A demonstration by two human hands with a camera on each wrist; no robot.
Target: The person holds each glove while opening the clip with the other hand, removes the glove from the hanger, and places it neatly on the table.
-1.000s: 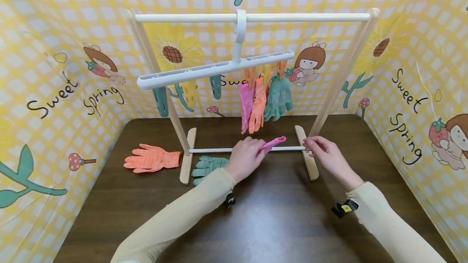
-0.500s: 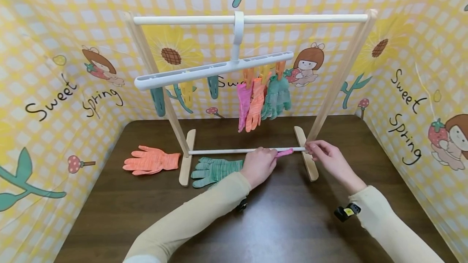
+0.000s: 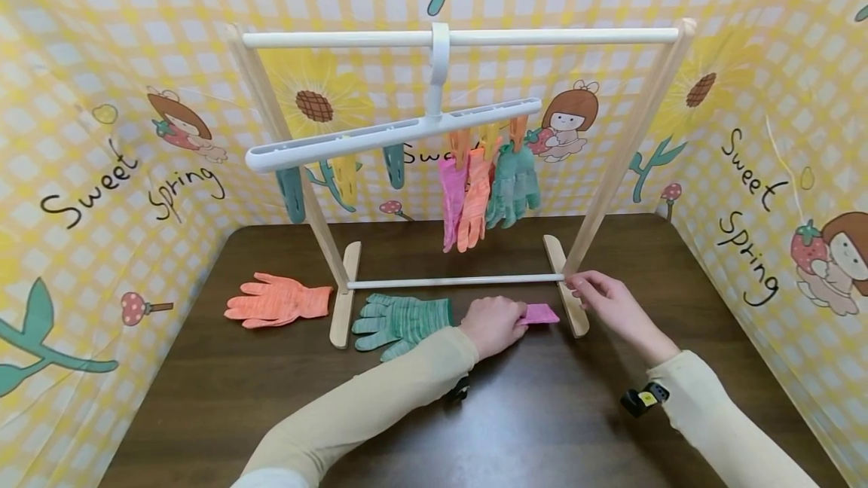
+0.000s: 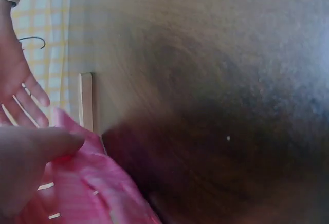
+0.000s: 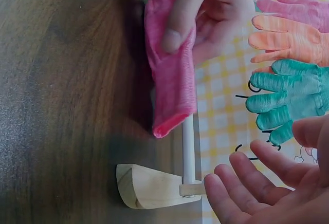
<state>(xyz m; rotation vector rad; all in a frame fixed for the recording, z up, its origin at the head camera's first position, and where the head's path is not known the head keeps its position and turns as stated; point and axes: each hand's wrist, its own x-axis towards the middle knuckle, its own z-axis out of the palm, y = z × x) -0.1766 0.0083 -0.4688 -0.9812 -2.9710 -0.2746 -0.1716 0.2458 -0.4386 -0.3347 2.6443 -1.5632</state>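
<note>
My left hand [image 3: 495, 324] holds a pink glove [image 3: 539, 313] low over the table, in front of the rack's lower bar. In the right wrist view its thumb presses across the pink glove [image 5: 175, 80], whose cuff opening points away from the hand. My right hand [image 3: 602, 300] hovers by the rack's right foot with loosely bent fingers and nothing in them. To the left of my left hand a green glove [image 3: 403, 322] lies flat. Farther left is an orange glove [image 3: 278, 301]. A pink glove [image 3: 452, 198], an orange glove [image 3: 477, 202] and a green glove [image 3: 513, 185] hang from clips.
A white hanger [image 3: 400, 134] hooks over the top bar [image 3: 563, 37] of a wooden rack. On its left half hang clips without gloves: a teal clip [image 3: 291, 193], a yellow clip [image 3: 344, 178] and another teal clip [image 3: 393, 166]. Patterned cloth [image 3: 766, 96] walls the table.
My left hand has moved right and down toward the table with the pink glove, uncovering more of the green glove. My right hand has dipped slightly and stays near the rack's right foot.
</note>
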